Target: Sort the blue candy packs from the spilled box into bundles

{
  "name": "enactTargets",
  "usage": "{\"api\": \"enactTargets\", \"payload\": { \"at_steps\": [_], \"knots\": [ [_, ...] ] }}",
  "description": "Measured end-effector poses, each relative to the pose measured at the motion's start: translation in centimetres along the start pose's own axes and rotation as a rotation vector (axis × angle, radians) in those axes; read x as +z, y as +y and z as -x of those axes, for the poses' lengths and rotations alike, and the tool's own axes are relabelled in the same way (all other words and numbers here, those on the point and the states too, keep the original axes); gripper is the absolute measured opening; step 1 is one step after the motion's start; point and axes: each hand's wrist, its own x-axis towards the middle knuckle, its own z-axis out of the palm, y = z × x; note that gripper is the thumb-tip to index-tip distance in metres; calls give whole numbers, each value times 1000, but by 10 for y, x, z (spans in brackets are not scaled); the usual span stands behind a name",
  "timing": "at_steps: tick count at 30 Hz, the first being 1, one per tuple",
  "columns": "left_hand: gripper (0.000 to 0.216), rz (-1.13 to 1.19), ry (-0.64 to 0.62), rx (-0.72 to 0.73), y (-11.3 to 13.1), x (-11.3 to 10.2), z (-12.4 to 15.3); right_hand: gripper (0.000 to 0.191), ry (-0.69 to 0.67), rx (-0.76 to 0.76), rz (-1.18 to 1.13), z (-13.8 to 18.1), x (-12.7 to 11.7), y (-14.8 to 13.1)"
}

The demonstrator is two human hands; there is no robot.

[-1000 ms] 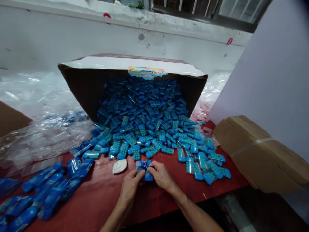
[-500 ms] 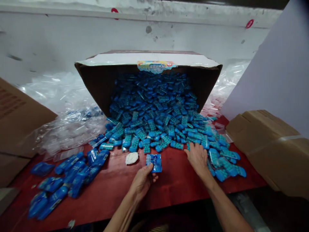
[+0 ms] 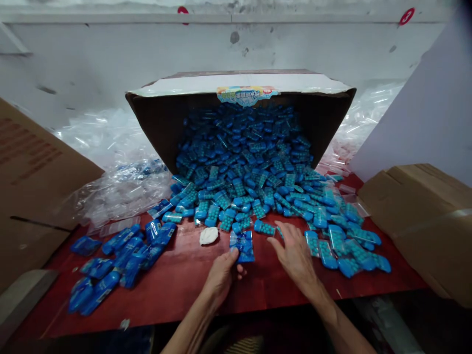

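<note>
My left hand (image 3: pixel 220 278) pinches the lower edge of a small blue bagged packet (image 3: pixel 242 246) that lies on the red table (image 3: pixel 177 285). My right hand (image 3: pixel 293 253) rests just right of it, fingers spread flat over the table at the rim of a big pile of loose blue-green packets (image 3: pixel 258 196). The pile spills out of a cardboard box (image 3: pixel 155 123) tipped on its side. A small white lump (image 3: pixel 208 235) lies left of the held packet.
Several bagged blue packets (image 3: pixel 118 260) lie in a heap at the left of the table. Clear plastic bags (image 3: pixel 110 191) are piled behind them. Brown cartons stand at the left (image 3: pixel 33 182) and the right (image 3: pixel 424 216). A white board (image 3: pixel 424 118) leans at the right.
A second ago both hands held the bagged packet. My right hand let go, reached to the loose pile, then drew back a little. The left hand kept the packet.
</note>
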Motion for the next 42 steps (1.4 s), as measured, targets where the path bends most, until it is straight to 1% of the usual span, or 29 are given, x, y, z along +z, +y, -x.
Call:
{"api": "enactTargets", "payload": {
  "at_steps": [1, 3, 5, 7, 9, 12, 14, 15, 16, 18, 20, 21, 23, 25, 27, 30, 32, 33, 35, 37, 39, 42],
  "knots": [
    [30, -55, 3, 34, 0, 1, 0, 39, -76, 2, -179, -1, 0, -10],
    [29, -151, 12, 83, 0, 2, 0, 39, -285, 50, -528, -2, 5, -25],
    [28, -197, 10, 113, 1, 2, 0, 35, -415, 140, -791, -3, 16, -33],
    [27, -177, 23, 122, 2, 1, 1, 31, -439, 224, -946, -3, 28, -34],
    [27, -109, 44, 116, 3, 1, 2, 29, -406, 260, -987, -2, 37, -34],
    [29, 7, 17, 85, 3, 4, 3, 26, -334, 221, -901, -1, 37, -36],
    [27, 76, -3, 45, 4, 5, 4, 28, -298, 130, -789, -2, 29, -35],
    [26, 106, 2, 23, 4, 5, 5, 30, -267, 69, -691, -3, 24, -33],
    [25, 132, 14, 0, 5, 4, 5, 32, -230, 12, -560, -4, 18, -28],
    [24, 168, 39, -47, 5, 1, 6, 36, -102, -53, -175, -5, 9, -13],
    [24, 198, 60, -94, 6, -2, 6, 35, -25, -2, 193, -4, 5, 8],
    [23, 216, 74, -110, 6, -3, 6, 34, -36, 5, 305, -3, 6, 19],
    [23, 249, 97, -121, 6, -4, 7, 33, -65, 9, 416, 0, 11, 36],
    [24, 265, 93, -114, 6, -4, 7, 34, -83, 10, 412, 2, 15, 45],
    [24, 259, 72, -107, 5, -3, 7, 34, -92, 38, 293, 2, 15, 47],
    [25, 243, 67, -107, 5, -3, 6, 32, -162, 69, -83, 0, 2, 37],
    [26, 232, 82, -104, 6, -3, 6, 32, -232, 23, -306, 1, -12, 24],
    [25, 228, 90, -99, 6, -2, 6, 34, -261, -21, -359, 2, -19, 16],
    [24, 221, 95, -88, 7, -1, 6, 34, -317, -122, -406, 5, -29, 0],
    [24, 218, 81, -81, 7, 1, 6, 35, -352, -191, -402, 8, -32, -11],
    [24, 217, 67, -72, 6, 0, 6, 36, -363, -230, -364, 10, -31, -17],
    [25, 221, 55, -52, 4, -2, 4, 37, -351, -286, -269, 11, -28, -19]
  ]
}}
